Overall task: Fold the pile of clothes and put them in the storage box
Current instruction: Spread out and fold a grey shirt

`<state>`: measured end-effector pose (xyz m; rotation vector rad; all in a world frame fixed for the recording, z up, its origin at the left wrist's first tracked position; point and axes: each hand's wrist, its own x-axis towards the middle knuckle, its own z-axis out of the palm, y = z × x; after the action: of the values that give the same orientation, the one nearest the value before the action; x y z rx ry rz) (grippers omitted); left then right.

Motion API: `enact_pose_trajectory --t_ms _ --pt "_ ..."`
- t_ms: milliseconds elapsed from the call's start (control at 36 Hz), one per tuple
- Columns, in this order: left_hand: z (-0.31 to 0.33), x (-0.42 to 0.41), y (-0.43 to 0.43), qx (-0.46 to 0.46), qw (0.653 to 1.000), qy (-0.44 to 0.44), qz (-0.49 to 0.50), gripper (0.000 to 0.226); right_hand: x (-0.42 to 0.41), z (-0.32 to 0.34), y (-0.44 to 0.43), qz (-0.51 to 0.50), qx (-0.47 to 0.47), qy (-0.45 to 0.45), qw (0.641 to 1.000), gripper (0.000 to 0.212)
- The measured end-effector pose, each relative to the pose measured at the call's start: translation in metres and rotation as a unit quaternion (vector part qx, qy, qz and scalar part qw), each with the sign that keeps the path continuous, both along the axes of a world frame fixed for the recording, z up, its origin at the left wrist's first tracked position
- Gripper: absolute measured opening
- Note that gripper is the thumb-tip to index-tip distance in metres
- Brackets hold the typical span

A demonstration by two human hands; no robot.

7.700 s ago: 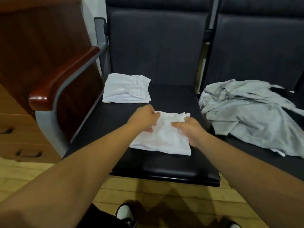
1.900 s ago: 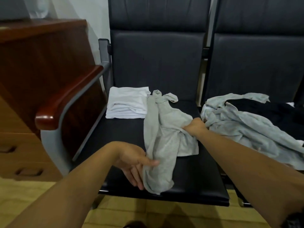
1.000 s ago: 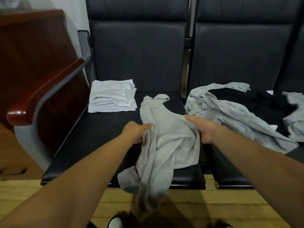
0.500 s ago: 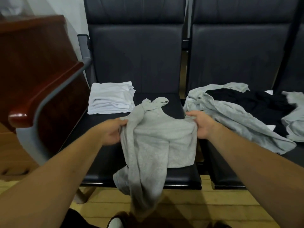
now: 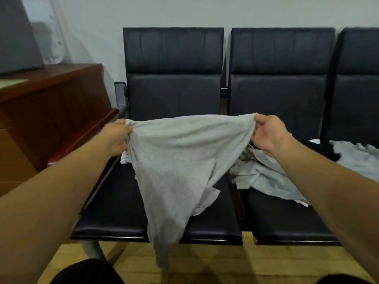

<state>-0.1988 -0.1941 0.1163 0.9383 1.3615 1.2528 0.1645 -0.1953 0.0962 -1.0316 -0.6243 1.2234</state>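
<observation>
Grey garment [image 5: 180, 160] held up, stretched above black seat [image 5: 114, 212], likely to open it flat for folding. Left hand [image 5: 118, 136], 9 o'clock, grips bunched corner; right hand [image 5: 268, 133], 3 o'clock, pinches other. Unfolded pile [image 5: 262, 175] at 4 o'clock.

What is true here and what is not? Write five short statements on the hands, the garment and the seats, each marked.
1. The left hand and the right hand both grip the grey garment by its upper edge. True.
2. The grey garment lies flat on the left seat. False: it is held up and hangs past the seat's front edge.
3. On the right seat lie unfolded clothes. True.
4. That pile holds only grey clothes. False: a black garment lies there too.
5. The wooden cabinet stands right of the seats. False: it stands to their left.
</observation>
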Motion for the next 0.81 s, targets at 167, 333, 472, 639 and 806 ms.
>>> enact_pose_trajectory --t_ms 167,333,472,639,806 --pt "0.051 0.0 -0.017 -0.012 0.991 0.005 -0.132 0.024 0.001 0.043 -0.012 -0.017 0.004 -0.065 0.998 0.037" --pt "0.069 -0.016 -0.018 -0.042 0.942 0.271 -0.192 0.023 0.006 0.06 -0.021 -0.063 -0.015 -0.103 0.993 0.027" --pt "0.075 -0.025 -0.018 0.009 0.967 0.202 -0.154 0.013 0.016 0.062 -0.02 -0.091 -0.022 -0.106 0.99 0.029" --pt "0.077 -0.031 -0.014 0.016 0.975 0.149 -0.167 0.03 0.025 0.063 -0.015 -0.095 0.0 -0.115 0.989 0.028" --pt "0.061 -0.035 -0.004 -0.003 0.937 0.33 -0.118 0.027 0.031 0.056 -0.009 -0.083 -0.029 -0.166 0.982 0.02"
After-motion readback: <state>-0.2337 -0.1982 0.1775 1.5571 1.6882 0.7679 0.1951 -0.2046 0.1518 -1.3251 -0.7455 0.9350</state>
